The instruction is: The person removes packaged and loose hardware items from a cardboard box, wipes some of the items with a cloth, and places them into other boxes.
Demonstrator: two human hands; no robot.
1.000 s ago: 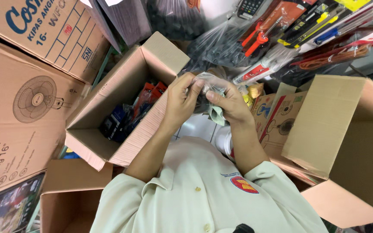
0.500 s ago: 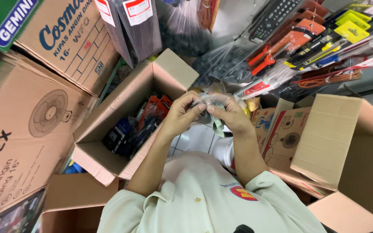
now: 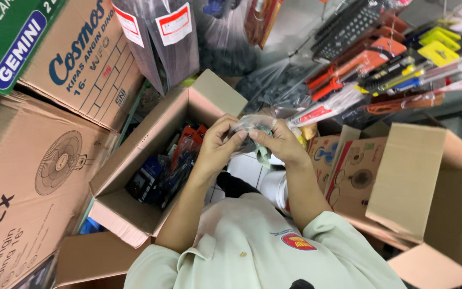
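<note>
Pinching a small clear plastic bag (image 3: 253,130) between both sets of fingertips, I hold it up in front of my chest, above the gap between two open boxes. What the crinkled bag contains I cannot tell. My left hand (image 3: 216,145) curls around its left edge, thumb and forefinger closed on the plastic; my right hand (image 3: 280,142) grips the other edge the same way, fingers bent and closed tight, wrists turned in toward each other.

Just left of my left hand stands an open brown carton (image 3: 129,160) with red and dark blue packets (image 3: 167,163) heaped inside. Further left are large brown boxes with a fan drawing (image 3: 54,163) and a green box corner (image 3: 6,37) at the top. To my right is a bigger open cardboard box (image 3: 429,198), with smaller fan-printed cartons (image 3: 348,166) beside it. Above hang orange and yellow carded tools (image 3: 380,59) and dark bagged goods with red-bordered white labels (image 3: 173,24).

Against a second ago, the bag sits a touch higher and closer to the carton's flap, and my hands have drawn nearer together.
</note>
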